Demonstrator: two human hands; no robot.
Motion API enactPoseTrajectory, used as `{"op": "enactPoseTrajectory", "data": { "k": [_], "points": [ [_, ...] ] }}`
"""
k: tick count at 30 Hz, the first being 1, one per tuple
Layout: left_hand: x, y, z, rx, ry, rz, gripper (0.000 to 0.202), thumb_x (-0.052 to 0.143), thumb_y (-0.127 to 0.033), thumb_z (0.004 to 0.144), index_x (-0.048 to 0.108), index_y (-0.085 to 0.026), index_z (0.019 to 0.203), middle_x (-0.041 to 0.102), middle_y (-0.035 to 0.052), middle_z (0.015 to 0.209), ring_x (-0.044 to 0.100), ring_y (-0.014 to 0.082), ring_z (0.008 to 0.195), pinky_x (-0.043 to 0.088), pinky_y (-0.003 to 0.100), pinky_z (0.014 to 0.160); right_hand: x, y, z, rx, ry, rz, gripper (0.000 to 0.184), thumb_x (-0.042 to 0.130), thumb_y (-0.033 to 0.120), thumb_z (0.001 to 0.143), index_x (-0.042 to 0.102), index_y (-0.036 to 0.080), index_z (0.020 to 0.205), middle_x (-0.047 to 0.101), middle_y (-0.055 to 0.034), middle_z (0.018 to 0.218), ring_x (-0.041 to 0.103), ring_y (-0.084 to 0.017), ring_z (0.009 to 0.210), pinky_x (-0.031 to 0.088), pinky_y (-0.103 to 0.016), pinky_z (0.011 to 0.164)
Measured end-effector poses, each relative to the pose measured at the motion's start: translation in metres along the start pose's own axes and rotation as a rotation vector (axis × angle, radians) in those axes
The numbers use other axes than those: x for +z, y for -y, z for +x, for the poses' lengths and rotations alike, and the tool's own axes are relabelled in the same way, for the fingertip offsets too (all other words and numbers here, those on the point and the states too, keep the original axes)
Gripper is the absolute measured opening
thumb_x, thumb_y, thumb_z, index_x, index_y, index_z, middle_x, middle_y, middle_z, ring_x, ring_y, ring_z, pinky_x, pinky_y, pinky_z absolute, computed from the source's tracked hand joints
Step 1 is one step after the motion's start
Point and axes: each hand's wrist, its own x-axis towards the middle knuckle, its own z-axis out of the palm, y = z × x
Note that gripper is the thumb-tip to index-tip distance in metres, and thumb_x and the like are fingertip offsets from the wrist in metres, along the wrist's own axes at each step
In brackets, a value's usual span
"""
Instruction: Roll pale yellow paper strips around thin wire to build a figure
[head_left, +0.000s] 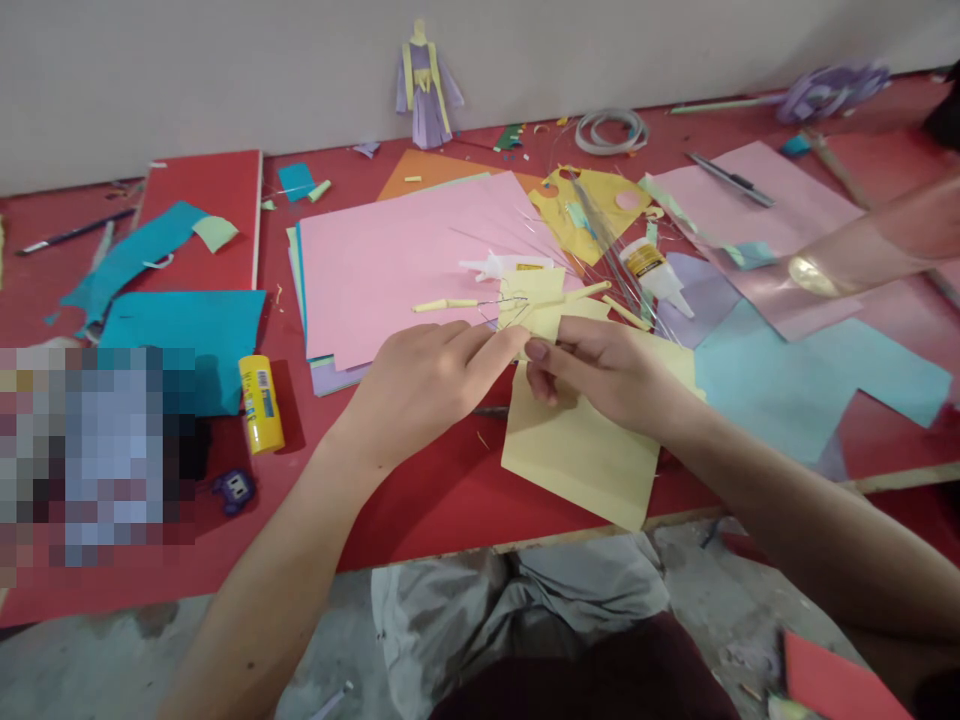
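Note:
My left hand (435, 370) and my right hand (611, 370) meet over the table, both closed with fingertips pinching a pale yellow paper piece (541, 285). Thin wire and narrow rolled paper arms (446, 305) stick out from this piece to both sides. My fingers hide its lower part. Beneath my right hand lies a larger pale yellow sheet (581, 450), reaching the table's front edge. Just beyond my hands are a white glue bottle (491, 266) lying on its side and a second glue bottle (656, 272) with a yellow label.
A pink paper stack (390, 250) lies behind my left hand. To the left are a yellow glue stick (261, 405) and teal paper (180, 335). A craft knife (731, 180) rests on pink paper at right. A purple paper doll (427, 95) leans on the wall.

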Motion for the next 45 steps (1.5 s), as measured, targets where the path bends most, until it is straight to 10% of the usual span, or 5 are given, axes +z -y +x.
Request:
{"op": "enactPoseTrajectory", "data": {
  "k": [13, 45],
  "points": [
    [-0.0022, -0.0021, -0.0018, -0.133, 0.049, -0.186, 0.025, 0.047, -0.021, 0.098, 0.05, -0.025, 0.122, 0.069, -0.001, 0.095, 0.064, 0.0113, 0.086, 0.046, 0.02, 0.067, -0.0041, -0.0008, 0.0006, 0.037, 0.011, 0.169, 0.034, 0.051, 0.045, 0.094, 0.058, 0.016, 0.075, 0.059, 0.0011, 0.063, 0.054, -0.008, 0.054, 0.043, -0.023, 0.054],
    [0.0026, 0.002, -0.001, 0.027, -0.156, -0.053, 0.025, 0.049, -0.012, 0.095, 0.059, -0.014, 0.118, 0.07, 0.0014, 0.089, 0.065, 0.0134, 0.079, 0.046, 0.024, 0.06, -0.0014, -0.0009, 0.0024, 0.03, -0.002, 0.205, 0.031, 0.049, 0.041, 0.095, 0.058, 0.017, 0.079, 0.058, 0.002, 0.061, 0.053, -0.008, 0.053, 0.042, -0.023, 0.053]
  ]
}}
